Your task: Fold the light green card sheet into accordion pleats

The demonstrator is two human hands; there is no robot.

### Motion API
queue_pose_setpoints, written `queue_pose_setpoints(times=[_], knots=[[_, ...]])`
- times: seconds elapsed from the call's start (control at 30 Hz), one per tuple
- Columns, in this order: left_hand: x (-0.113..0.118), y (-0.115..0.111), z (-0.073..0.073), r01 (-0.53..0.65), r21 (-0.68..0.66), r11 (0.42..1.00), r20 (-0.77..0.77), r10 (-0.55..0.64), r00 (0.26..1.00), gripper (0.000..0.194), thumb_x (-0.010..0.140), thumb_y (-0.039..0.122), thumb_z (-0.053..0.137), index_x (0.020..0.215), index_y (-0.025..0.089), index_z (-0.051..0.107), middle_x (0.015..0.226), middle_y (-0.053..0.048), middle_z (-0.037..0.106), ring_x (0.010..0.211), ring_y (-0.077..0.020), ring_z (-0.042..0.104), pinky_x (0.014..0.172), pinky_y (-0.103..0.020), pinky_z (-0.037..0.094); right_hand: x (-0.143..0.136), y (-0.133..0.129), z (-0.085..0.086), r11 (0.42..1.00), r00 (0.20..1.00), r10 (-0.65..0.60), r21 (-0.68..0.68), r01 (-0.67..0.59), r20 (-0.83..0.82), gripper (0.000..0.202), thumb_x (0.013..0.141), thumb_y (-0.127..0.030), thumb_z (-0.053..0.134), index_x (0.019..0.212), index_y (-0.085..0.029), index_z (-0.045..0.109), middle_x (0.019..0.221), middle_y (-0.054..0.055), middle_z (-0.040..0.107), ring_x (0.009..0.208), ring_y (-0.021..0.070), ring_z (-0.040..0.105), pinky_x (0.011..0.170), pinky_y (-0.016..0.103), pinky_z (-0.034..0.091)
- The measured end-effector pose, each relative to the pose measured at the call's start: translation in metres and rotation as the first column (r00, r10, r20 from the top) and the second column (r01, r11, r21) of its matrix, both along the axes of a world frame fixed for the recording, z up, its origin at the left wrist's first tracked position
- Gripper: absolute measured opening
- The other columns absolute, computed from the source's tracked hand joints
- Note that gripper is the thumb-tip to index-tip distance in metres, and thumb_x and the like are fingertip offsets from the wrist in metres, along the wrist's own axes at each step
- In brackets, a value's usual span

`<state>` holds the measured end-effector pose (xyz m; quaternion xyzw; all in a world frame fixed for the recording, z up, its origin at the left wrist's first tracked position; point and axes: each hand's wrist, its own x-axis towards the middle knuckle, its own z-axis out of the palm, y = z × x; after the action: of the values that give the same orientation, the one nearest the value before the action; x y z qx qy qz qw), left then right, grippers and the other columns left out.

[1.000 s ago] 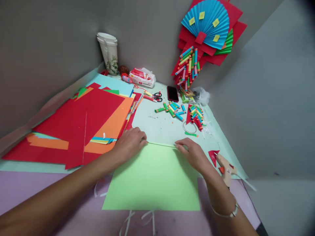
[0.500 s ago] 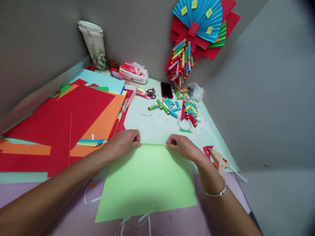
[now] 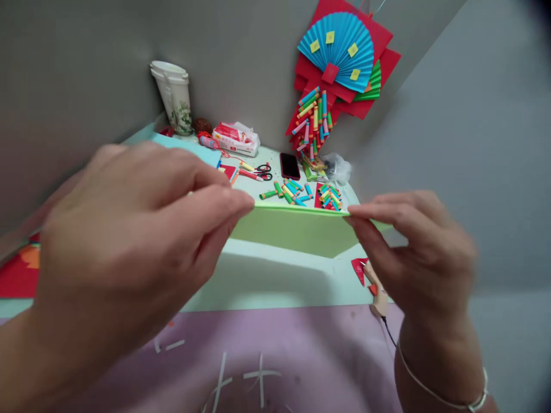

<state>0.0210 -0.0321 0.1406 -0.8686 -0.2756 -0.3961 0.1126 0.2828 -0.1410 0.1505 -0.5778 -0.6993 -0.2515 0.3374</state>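
A sheet of light green paper (image 3: 297,229) is held up off the table, close to the camera. Its near edge is a narrow folded strip stretched between both hands. My left hand (image 3: 142,223) pinches the fold at its left end between thumb and fingers. At the other end, my right hand (image 3: 413,246) grips the same fold with thumb and fingertips. The rest of the sheet hangs away behind the fold, seen nearly edge-on, and its left part is hidden by my left hand.
Small coloured paper rolls (image 3: 284,192), scissors (image 3: 263,171), a phone (image 3: 290,166) and a tissue pack (image 3: 236,139) lie toward the back. A glue gun (image 3: 376,292) rests at right. White strips (image 3: 260,376) lie in front. A paper fan decoration (image 3: 340,51) hangs on the wall.
Both hands have lifted the green paper from the table toward the camera and moved farther apart. The sheet, flat before, now hangs from its folded edge.
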Motion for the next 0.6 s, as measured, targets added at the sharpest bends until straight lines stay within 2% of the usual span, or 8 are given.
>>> queue_pose_setpoints(times=[0.07, 0.13, 0.2, 0.27, 0.33, 0.43, 0.5, 0.6], knots=[[-0.008, -0.009, -0.015, 0.100, 0.019, 0.995, -0.045, -0.099, 0.994, 0.014, 0.095, 0.024, 0.056, 0.093, 0.027, 0.070, 0.085, 0.002, 0.066, 0.074, -0.0167, 0.053, 0.072, -0.034, 0.037, -0.006, -0.013, -0.019, 0.998, 0.998, -0.009, 0.059, 0.006, 0.064, 0.023, 0.087, -0.010, 0.071, 0.102, -0.026, 0.069, 0.092, 0.003, 0.070, 0.086, 0.0189, 0.064, 0.080, 0.035, 0.049], [-0.014, -0.016, -0.045, 0.194, 0.057, 0.979, -0.077, -0.190, 0.979, 0.013, 0.094, 0.020, 0.057, 0.100, 0.026, 0.067, 0.088, 0.000, 0.068, 0.079, -0.0195, 0.056, 0.070, -0.035, 0.038, -0.011, -0.024, -0.053, 1.000, 0.995, 0.019, 0.017, -0.021, 0.102, 0.026, 0.086, -0.007, 0.071, 0.105, -0.024, 0.067, 0.090, 0.004, 0.070, 0.085, 0.0193, 0.064, 0.078, 0.035, 0.049], [-0.018, -0.025, -0.081, 0.233, -0.013, 0.972, -0.099, -0.233, 0.967, 0.024, 0.093, 0.007, 0.051, 0.106, 0.022, 0.064, 0.091, -0.003, 0.069, 0.086, -0.0199, 0.058, 0.078, -0.037, 0.043, -0.015, -0.035, -0.095, 0.997, 0.996, 0.052, -0.055, -0.048, 0.075, 0.027, 0.086, -0.003, 0.068, 0.106, -0.021, 0.065, 0.088, 0.005, 0.070, 0.081, 0.0192, 0.063, 0.075, 0.035, 0.048], [-0.020, -0.032, -0.113, 0.271, -0.071, 0.960, -0.119, -0.278, 0.953, 0.025, 0.092, 0.003, 0.049, 0.105, 0.019, 0.063, 0.088, -0.003, 0.068, 0.085, -0.0194, 0.058, 0.080, -0.037, 0.044, -0.020, -0.045, -0.133, 0.990, 0.996, 0.076, -0.118, -0.071, 0.042, 0.027, 0.086, -0.001, 0.066, 0.106, -0.018, 0.064, 0.087, 0.006, 0.071, 0.082, 0.0203, 0.062, 0.074, 0.035, 0.048], [-0.019, -0.037, -0.138, 0.290, -0.164, 0.943, -0.162, -0.316, 0.935, 0.022, 0.093, 0.002, 0.048, 0.101, 0.018, 0.063, 0.086, -0.003, 0.066, 0.083, -0.0182, 0.057, 0.079, -0.035, 0.043, -0.024, -0.053, -0.162, 0.980, 0.997, 0.078, -0.185, -0.072, 0.026, 0.025, 0.087, 0.001, 0.063, 0.104, -0.018, 0.064, 0.085, 0.006, 0.071, 0.081, 0.0203, 0.062, 0.073, 0.035, 0.046], [-0.015, -0.038, -0.162, 0.306, -0.246, 0.920, -0.186, -0.355, 0.916, 0.020, 0.095, 0.005, 0.047, 0.097, 0.017, 0.063, 0.086, -0.004, 0.065, 0.083, -0.0185, 0.055, 0.080, -0.036, 0.041, -0.026, -0.058, -0.184, 0.967, 0.998, 0.060, -0.248, -0.060, -0.006, 0.024, 0.088, 0.000, 0.061, 0.102, -0.019, 0.064, 0.084, 0.005, 0.070, 0.080, 0.0197, 0.061, 0.074, 0.034, 0.045], [-0.010, -0.037, -0.170, 0.323, -0.284, 0.903, -0.184, -0.382, 0.906, 0.019, 0.096, 0.006, 0.047, 0.097, 0.017, 0.063, 0.087, -0.005, 0.064, 0.084, -0.0189, 0.055, 0.080, -0.037, 0.040, -0.026, -0.059, -0.187, 0.962, 0.998, 0.048, -0.268, -0.055, -0.033, 0.022, 0.089, -0.002, 0.062, 0.101, -0.020, 0.064, 0.084, 0.005, 0.070, 0.080, 0.0197, 0.060, 0.074, 0.034, 0.045], [-0.002, -0.035, -0.174, 0.345, -0.315, 0.884, -0.172, -0.410, 0.896, 0.018, 0.095, 0.007, 0.048, 0.095, 0.017, 0.063, 0.086, -0.005, 0.063, 0.083, -0.0191, 0.054, 0.079, -0.037, 0.039, -0.023, -0.058, -0.187, 0.954, 0.997, 0.049, -0.292, -0.066, -0.066, 0.020, 0.089, -0.003, 0.063, 0.099, -0.020, 0.064, 0.084, 0.005, 0.070, 0.081, 0.0199, 0.059, 0.075, 0.035, 0.045]])
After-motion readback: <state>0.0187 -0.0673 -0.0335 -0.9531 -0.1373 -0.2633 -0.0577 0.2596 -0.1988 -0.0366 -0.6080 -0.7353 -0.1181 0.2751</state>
